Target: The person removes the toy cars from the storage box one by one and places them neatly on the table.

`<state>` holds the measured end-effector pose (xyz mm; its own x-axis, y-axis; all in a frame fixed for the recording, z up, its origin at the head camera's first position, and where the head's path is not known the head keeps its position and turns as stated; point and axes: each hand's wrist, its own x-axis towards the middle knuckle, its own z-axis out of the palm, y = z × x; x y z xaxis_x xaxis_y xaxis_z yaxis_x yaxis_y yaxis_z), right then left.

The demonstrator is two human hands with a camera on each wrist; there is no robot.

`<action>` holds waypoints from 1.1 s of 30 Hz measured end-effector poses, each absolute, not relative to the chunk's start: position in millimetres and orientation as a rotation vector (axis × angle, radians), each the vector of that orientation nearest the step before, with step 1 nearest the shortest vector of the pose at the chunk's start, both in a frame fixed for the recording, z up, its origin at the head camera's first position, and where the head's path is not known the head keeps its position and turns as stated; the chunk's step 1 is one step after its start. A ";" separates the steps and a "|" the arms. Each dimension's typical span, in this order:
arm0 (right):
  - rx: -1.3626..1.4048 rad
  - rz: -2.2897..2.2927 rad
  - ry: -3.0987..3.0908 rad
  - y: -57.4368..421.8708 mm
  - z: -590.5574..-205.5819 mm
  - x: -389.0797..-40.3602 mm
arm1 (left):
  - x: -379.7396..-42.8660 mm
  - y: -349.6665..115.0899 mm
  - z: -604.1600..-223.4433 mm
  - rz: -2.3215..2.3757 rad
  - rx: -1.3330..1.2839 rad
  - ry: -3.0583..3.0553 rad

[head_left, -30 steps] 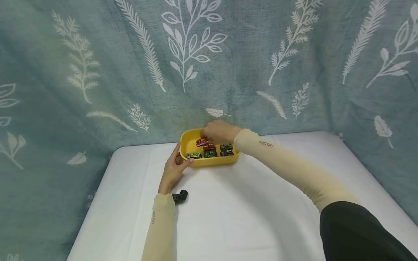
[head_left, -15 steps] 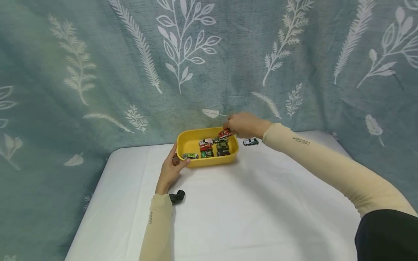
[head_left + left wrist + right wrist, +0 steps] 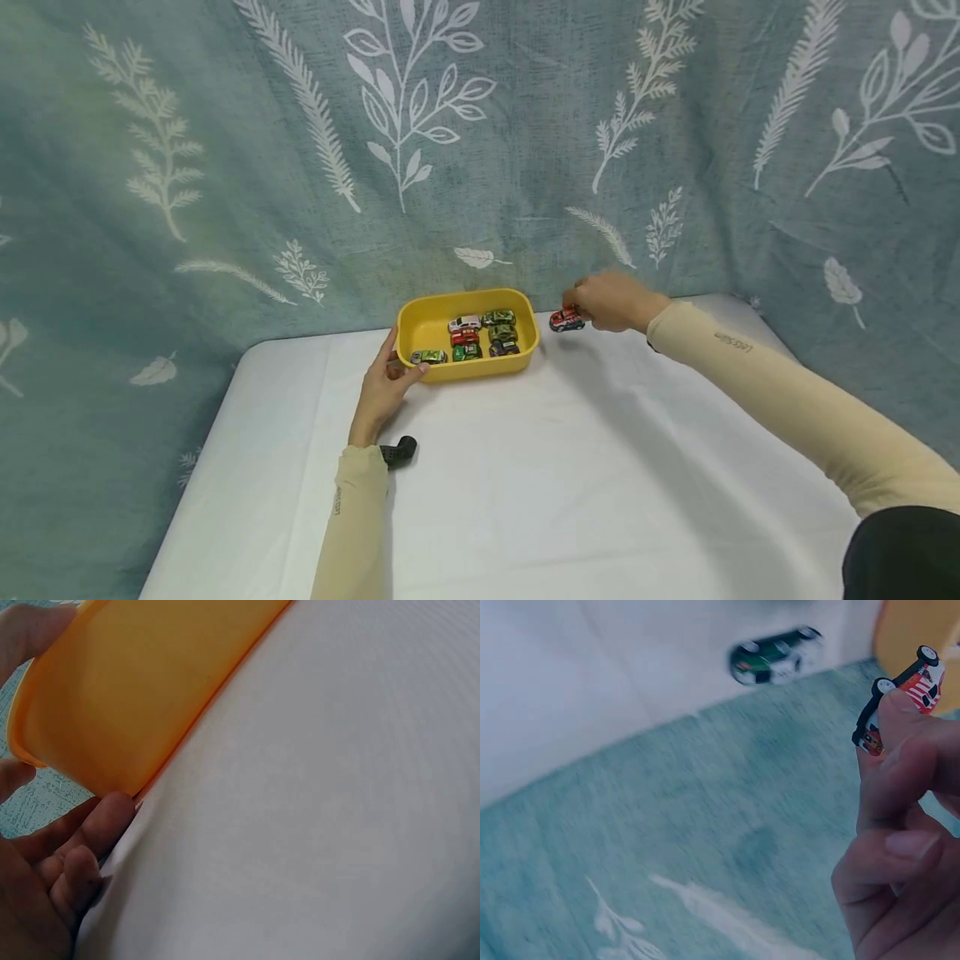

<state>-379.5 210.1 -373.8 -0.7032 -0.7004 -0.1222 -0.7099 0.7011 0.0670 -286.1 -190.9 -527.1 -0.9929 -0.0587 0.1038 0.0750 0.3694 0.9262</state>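
Note:
My right hand [image 3: 617,301] pinches a red and white toy car [image 3: 567,320] between thumb and fingers, just right of the yellow tub. In the right wrist view, the pinched car [image 3: 904,701] shows its black underside edge and white wheels. My left hand [image 3: 380,393] grips the left end of the yellow tub [image 3: 480,372], thumb over the near rim. The left wrist view has fingers against the outside of the tub's wall [image 3: 150,682]. Inside the tub sit several toy cars, among them a white car [image 3: 465,322], a red car [image 3: 465,337] and a yellow-green car [image 3: 429,357].
A green and white toy car [image 3: 776,656] lies on the white-covered table [image 3: 525,483] near the tub; my right hand hides it in the head view. Behind the table hangs a green leaf-patterned curtain [image 3: 525,150]. A black wrist-camera mount [image 3: 400,452] sticks out beside my left wrist.
My right hand has lifted the red and white car out of the tub and carried it right, past the tub's end. My left hand keeps its grip on the tub.

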 end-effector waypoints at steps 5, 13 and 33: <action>-1.141 0.125 2.824 219.2 -400.0 -381.6 | -284.7 -191.8 -529.6 -1.691 -0.004 -2.499; -1.102 0.062 2.847 229.9 -433.7 -387.4 | -285.1 -194.1 -531.0 -1.688 -0.014 -2.497; -1.092 0.124 2.967 237.4 -467.7 -387.5 | -287.4 -191.1 -528.9 -1.718 -0.015 -2.479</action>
